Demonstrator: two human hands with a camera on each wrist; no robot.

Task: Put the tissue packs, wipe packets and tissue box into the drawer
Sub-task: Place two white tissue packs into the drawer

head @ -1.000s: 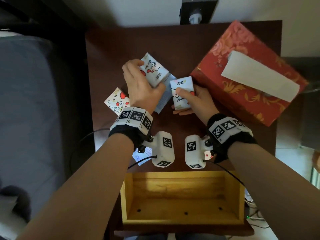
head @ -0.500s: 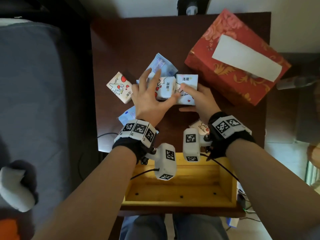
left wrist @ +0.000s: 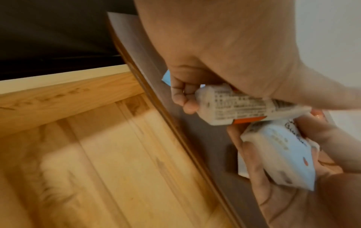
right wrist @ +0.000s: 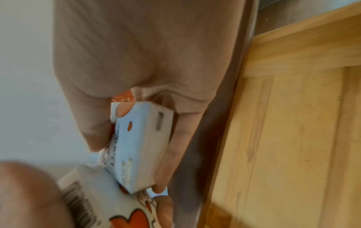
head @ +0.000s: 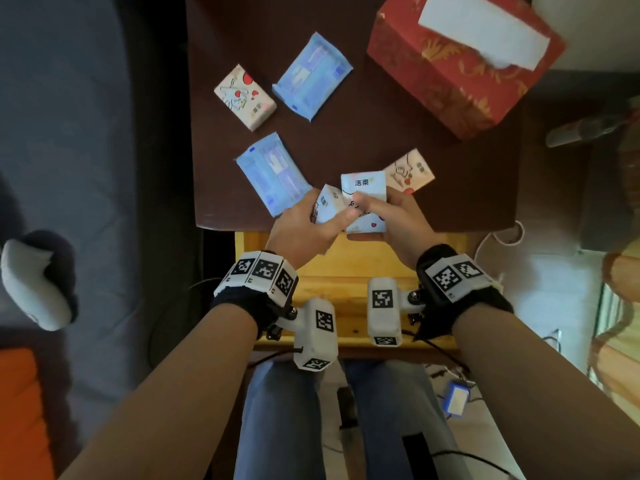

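Observation:
At the dark table's front edge my left hand (head: 313, 223) grips a white tissue pack (head: 329, 206) (left wrist: 234, 106), thumb on top. Beside it my right hand (head: 388, 216) holds a pale blue tissue pack (head: 364, 192) (right wrist: 140, 146) (left wrist: 277, 155). The two packs touch. Below them the open wooden drawer (head: 332, 261) (left wrist: 117, 154) holds nothing visible. On the table lie two more tissue packs (head: 245, 97) (head: 408, 174), two blue wipe packets (head: 311, 76) (head: 273, 173) and the red tissue box (head: 460, 67).
The dark wooden table (head: 363, 133) ends just ahead of the drawer. A grey bed (head: 86, 133) runs along the left with a black-and-white soft thing (head: 38, 282) on it. Cables and a small blue device (head: 455, 403) lie on the floor by my knees.
Both hands have lifted their tissue packs off the table and drawn them back to its front edge, above the drawer. The wipe packets they covered now lie exposed.

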